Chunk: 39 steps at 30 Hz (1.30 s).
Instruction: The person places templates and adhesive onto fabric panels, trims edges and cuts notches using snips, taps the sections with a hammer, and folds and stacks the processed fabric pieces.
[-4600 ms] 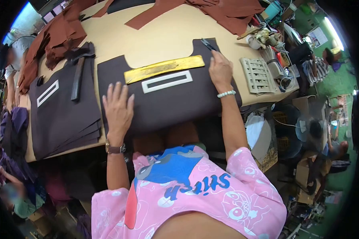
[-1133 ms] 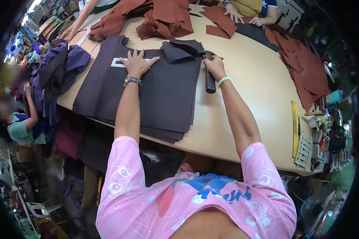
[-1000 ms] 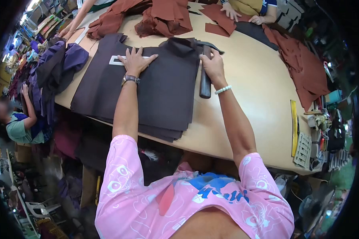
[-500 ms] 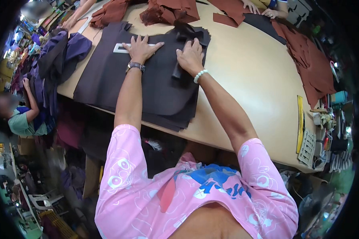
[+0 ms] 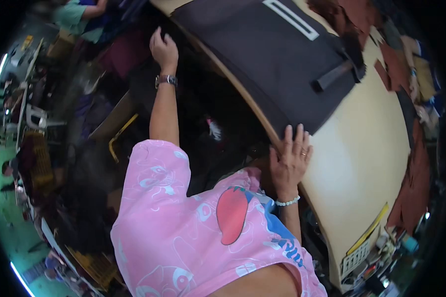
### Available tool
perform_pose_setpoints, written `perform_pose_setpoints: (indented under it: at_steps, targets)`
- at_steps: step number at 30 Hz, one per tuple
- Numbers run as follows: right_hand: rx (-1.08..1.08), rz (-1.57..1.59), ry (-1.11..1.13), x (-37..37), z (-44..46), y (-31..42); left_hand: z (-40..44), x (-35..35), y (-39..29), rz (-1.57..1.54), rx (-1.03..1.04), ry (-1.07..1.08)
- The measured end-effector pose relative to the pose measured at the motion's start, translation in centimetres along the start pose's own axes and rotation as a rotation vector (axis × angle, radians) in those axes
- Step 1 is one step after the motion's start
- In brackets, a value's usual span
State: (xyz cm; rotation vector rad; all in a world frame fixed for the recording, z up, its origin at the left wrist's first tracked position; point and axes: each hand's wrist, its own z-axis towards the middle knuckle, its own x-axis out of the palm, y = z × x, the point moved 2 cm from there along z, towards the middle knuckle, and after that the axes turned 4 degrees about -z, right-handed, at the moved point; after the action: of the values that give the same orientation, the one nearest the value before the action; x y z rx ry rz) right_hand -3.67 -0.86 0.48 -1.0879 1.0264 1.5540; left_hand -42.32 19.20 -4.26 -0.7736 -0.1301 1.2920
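Note:
My left hand [image 5: 164,51] is off the table at the upper left, above the dark floor area, with nothing in it and its fingers loosely apart. My right hand [image 5: 291,161] rests at the table's front edge, fingers stretched out, their tips by the near corner of the stack of dark fabric pieces [image 5: 262,59]. On the stack lie a white rectangular frame [image 5: 291,20] and a hammer [image 5: 334,74] with a dark handle. Neither of my hands touches the hammer or the frame.
The tan table [image 5: 357,163] curves along the right. A yellow strip [image 5: 369,228] and a pale slotted tray [image 5: 356,258] sit at its lower right. Red-brown fabric [image 5: 406,198] lies along the far edge. Co-workers are at the top left and right. A white chair [image 5: 36,118] stands left.
The view has swung left. My left hand has left the white frame and moved off the table. My right hand has let go of the hammer, which lies on the stack, and moved to the table edge.

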Motion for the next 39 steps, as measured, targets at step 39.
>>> perform_pose_setpoints:
  at_steps: [39]
  targets:
    - [0.000, -0.051, -0.074, 0.0, 0.3, 0.1, -13.5, -5.2, 20.4, 0.123, -0.530, 0.742]
